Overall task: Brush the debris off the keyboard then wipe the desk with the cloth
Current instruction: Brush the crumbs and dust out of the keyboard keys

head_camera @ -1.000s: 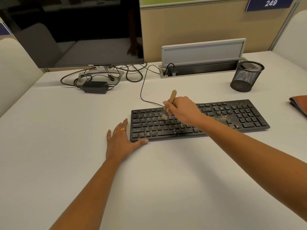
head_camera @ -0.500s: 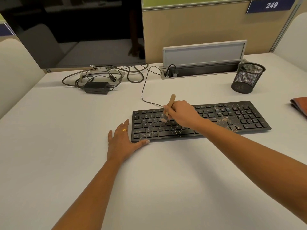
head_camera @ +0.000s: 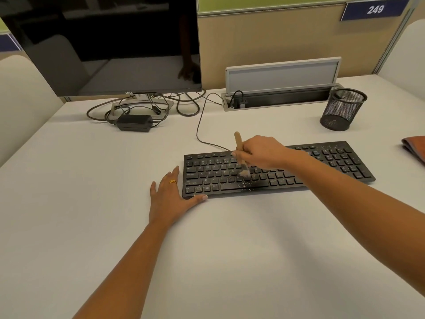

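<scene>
Brush (head_camera: 239,146), gripped by right hand (head_camera: 259,153), has swept nearer across keyboard (head_camera: 333,162); left hand (head_camera: 167,199) lies flat.

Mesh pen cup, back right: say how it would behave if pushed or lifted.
The mesh pen cup is probably light: open wire walls, nothing visible inside. Pushed, it would likely slide on the smooth desk rather than tip, being squat and upright. On its side, the round wall would probably roll.

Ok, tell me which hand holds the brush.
The right hand grips the brush over the keyboard; the left hand lies flat on the desk, thumb at the keyboard's corner.
</scene>
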A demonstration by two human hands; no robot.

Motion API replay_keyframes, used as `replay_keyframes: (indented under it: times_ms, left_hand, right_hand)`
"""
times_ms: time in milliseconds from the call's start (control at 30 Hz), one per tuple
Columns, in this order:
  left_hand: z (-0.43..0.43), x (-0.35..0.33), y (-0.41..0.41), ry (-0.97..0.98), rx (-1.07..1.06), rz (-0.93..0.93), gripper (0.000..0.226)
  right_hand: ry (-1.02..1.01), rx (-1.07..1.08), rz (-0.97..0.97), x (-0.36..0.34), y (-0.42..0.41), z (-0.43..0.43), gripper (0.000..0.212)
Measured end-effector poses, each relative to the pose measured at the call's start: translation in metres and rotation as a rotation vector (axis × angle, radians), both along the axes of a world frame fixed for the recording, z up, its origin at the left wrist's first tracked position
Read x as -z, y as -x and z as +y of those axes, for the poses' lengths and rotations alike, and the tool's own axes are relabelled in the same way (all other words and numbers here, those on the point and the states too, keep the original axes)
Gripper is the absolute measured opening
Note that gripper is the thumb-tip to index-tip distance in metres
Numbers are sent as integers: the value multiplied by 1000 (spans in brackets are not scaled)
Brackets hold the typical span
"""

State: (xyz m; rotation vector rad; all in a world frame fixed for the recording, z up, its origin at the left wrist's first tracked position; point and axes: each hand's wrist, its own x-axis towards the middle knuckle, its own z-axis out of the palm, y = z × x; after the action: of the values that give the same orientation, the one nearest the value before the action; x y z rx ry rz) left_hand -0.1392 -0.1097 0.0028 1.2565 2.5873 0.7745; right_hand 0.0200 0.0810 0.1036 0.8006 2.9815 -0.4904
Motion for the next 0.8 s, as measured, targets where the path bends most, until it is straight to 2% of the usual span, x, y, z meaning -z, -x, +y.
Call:
replay_keyframes:
  times_ms: [167, 367, 633, 800]
  left_hand:
    - [0, 1, 1, -11, -2, -4, 119]
    - [-1, -1, 0, -9, 5, -19, 122]
    - [0, -2, 0, 1, 5, -5, 123]
    - [-1, -3, -1, 3, 2, 1, 123]
  right_hand:
    - [39, 85, 186, 10, 3, -2, 44]
    - [-84, 77, 93, 12, -2, -2, 49]
    - [-1, 54, 109, 11, -5, -14, 44]
    - [8, 171, 241, 15, -1, -8, 45]
